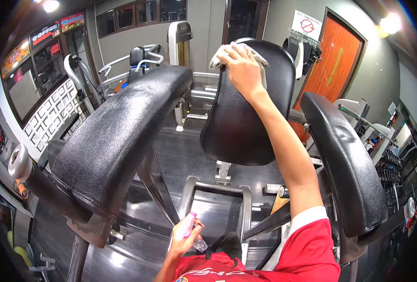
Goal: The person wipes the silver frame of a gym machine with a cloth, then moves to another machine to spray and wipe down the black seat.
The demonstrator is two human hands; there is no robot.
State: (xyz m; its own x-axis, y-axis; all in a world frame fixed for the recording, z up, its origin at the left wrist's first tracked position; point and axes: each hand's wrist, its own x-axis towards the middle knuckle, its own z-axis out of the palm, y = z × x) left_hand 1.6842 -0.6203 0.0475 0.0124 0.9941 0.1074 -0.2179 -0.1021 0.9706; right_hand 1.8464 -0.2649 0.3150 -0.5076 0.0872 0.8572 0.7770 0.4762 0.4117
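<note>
My right hand (244,70) presses a pale cloth (219,57) against the upper left edge of a black padded backrest (246,122). The fingers lie over the cloth, which bunches out around them. Low in the view, my left hand (184,239) is wrapped round a spray bottle (188,224) with a pink top and a clear lower part. Part of the bottle is hidden by the fingers. Two black arm pads flank the backrest: the left pad (119,136) and the right pad (347,160). Neither hand touches these pads.
A metal frame (189,192) stands on the dark floor below the backrest. A round metal bar end (19,162) sticks out at far left. Other gym machines (135,63) stand behind, and an orange door (333,61) is at the back right. Dumbbell racks (390,174) line the right.
</note>
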